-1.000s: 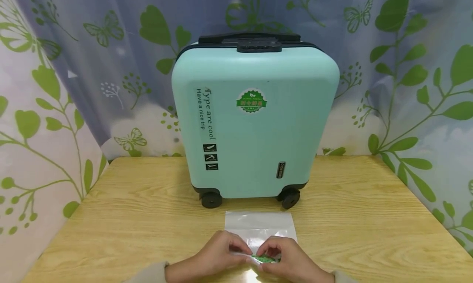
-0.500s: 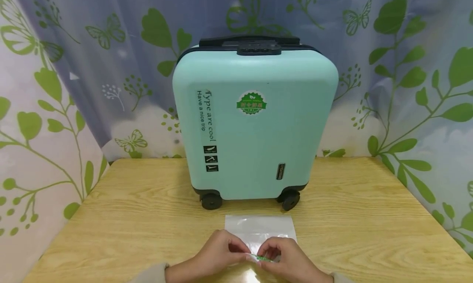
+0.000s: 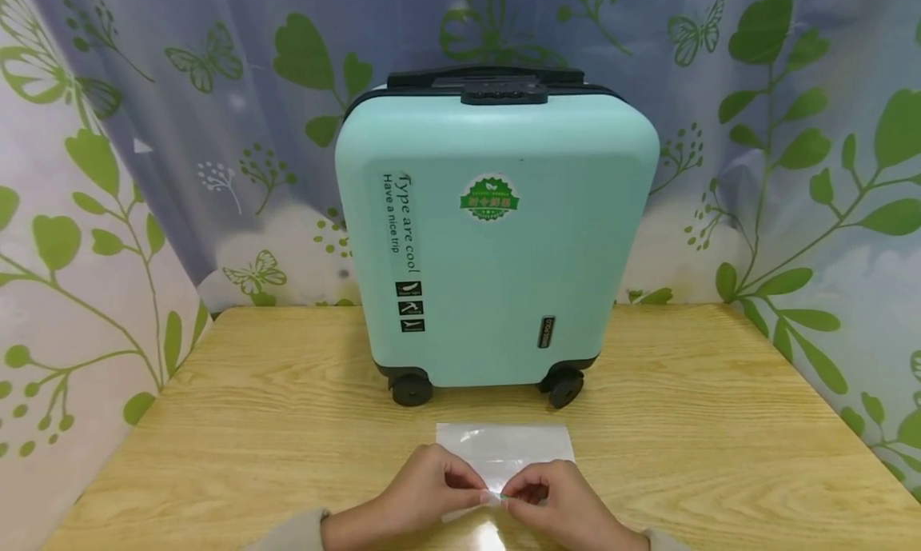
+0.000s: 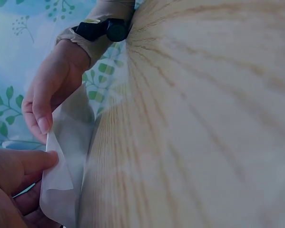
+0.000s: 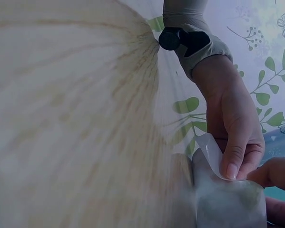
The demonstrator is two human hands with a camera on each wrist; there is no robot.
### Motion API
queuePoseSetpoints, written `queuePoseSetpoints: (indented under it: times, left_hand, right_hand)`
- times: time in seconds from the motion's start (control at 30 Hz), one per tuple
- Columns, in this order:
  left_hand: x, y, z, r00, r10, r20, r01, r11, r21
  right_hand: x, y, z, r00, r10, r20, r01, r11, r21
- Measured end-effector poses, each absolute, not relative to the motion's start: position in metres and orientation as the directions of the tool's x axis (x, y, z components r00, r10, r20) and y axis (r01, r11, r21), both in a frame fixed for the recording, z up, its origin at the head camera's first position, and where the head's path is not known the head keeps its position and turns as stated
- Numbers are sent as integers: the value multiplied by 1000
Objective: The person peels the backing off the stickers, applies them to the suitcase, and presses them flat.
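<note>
Over the table's front edge, my left hand pinches the near edge of a glossy white sticker sheet between thumb and index finger. Right beside it, my right hand pinches the same edge, with a sliver of green at its fingertips. The left wrist view shows a flap of the white sheet folded back at the thumb. From the right wrist, the sheet looks curled, with a faint greenish patch showing through. Most of its printed side is hidden.
A mint-green suitcase stands upright on black wheels behind the sheet. On its front are a round green-and-white sticker, printed lettering and a small black label. Leaf-patterned curtains enclose the wooden table.
The green print that showed between my hands has turned almost out of sight, and white now shows there. The sheet's far edge has drawn slightly nearer; both hands still pinch it.
</note>
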State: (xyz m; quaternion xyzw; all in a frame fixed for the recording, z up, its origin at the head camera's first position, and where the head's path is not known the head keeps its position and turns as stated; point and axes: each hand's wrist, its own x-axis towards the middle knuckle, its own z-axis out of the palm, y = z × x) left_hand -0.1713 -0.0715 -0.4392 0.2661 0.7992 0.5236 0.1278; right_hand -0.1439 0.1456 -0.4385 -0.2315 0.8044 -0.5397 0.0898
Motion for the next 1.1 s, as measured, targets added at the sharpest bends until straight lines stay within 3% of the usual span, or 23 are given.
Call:
queuePoseSetpoints:
  times: [1.1]
  left_hand:
    - [-174,-77,-433,-837,547,23,252,349,902]
  right_hand:
    - [-147,149,-428,-903,-414,113,-272,349,-897]
